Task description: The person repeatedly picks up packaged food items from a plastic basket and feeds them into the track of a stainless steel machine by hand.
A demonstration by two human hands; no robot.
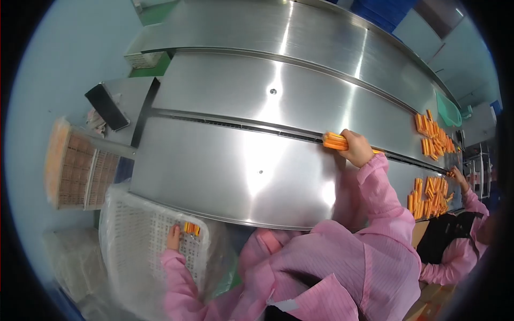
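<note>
My right hand (357, 148) is closed round a small bundle of orange and yellow sticks (335, 141), just over the dark slot (278, 132) that runs along the steel table (214, 160). Down at the left, my left hand (174, 237) is inside a white plastic basket (142, 235) lined with clear film. Beside its fingers lies a small group of orange and yellow sticks (191, 229). Whether the left fingers touch or grip any of them is hard to make out.
Piles of orange sticks (436, 198) lie at the table's right end, where a co-worker's hand (456, 175) reaches to the slot. A green basket (448, 109) stands behind them. Crates (75, 171) and a black tray (107, 106) are at the left.
</note>
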